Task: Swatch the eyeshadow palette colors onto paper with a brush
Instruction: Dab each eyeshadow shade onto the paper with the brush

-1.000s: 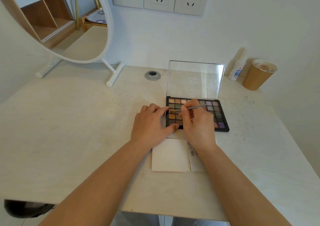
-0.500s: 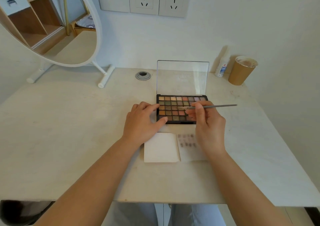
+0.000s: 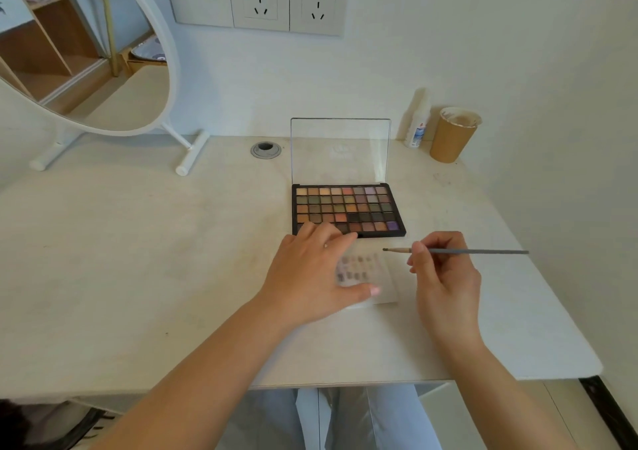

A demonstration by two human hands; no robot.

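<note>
Our left hand lies flat, fingers spread, on the paper. Our right hand pinches the brush, tip above the paper. The open palette sits at twelve o'clock from the paper on the worktop.

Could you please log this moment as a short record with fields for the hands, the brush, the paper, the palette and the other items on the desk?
left hand: flat on the paper, fingers straight, fingertips at the palette's near edge
right hand: pinches the brush
brush: level, tip pointing left above the paper's far right corner
paper: two rows of swatches visible
eyeshadow palette: open, clear lid upright
back right of desk: brown paper cup, small white bottle
back left: round mirror on a white stand
</note>
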